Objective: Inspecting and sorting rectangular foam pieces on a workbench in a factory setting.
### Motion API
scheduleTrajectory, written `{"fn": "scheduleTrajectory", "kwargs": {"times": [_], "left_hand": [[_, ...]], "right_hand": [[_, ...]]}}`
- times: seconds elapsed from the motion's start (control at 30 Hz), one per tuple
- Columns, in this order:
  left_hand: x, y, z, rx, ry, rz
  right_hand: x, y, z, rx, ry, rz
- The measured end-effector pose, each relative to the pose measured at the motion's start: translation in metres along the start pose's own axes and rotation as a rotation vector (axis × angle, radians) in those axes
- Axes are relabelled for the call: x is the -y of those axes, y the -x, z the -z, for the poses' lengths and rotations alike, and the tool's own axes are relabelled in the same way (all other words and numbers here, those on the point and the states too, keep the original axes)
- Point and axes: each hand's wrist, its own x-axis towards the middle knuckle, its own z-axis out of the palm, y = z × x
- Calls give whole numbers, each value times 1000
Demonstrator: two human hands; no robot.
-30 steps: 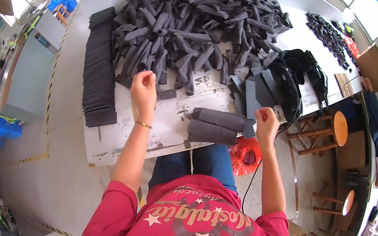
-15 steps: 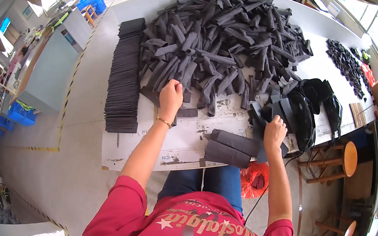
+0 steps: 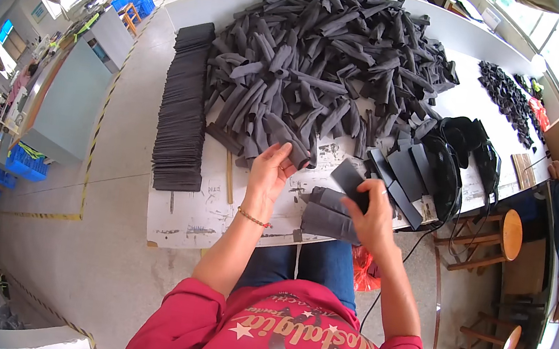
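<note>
My left hand [image 3: 271, 175] is closed on one end of a dark grey fabric sleeve [image 3: 284, 137] at the near edge of a big heap of such sleeves [image 3: 338, 48]. In my right hand [image 3: 372, 218] is a flat, stiff, dark grey panel [image 3: 349, 178], tilted and apart from the sleeve. Below these, two or so flattened grey fabric pieces [image 3: 327, 217] lie side by side at the table's front edge. Several more loose dark panels [image 3: 398, 176] lie to the right, against a glossy black object [image 3: 451, 169] whose kind I cannot make out.
A long stack of flat dark pieces [image 3: 184, 112] lines the left side of the white table [image 3: 181, 222]. Small black parts [image 3: 508, 99] lie far right. Wooden stools [image 3: 511, 235] stand right of the table, and a red plastic bag [image 3: 365, 274] is below its front edge.
My right hand has moved left and up from the loose panels, carrying one panel. My left hand has shifted right and nearer, drawing a sleeve out of the heap.
</note>
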Motion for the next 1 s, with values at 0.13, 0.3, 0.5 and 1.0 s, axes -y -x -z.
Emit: {"fn": "scheduleTrajectory", "kwargs": {"times": [0.13, 0.3, 0.5, 1.0], "left_hand": [[-2, 8, -6, 14, 64, 48], [-13, 19, -18, 50, 164, 130], [-12, 27, -28, 95, 95, 124], [-4, 45, -39, 151, 10, 186]], "right_hand": [[22, 5, -1, 88, 74, 148], [30, 4, 1, 26, -22, 102], [34, -4, -1, -91, 76, 208], [32, -7, 3, -198, 424, 416]]}}
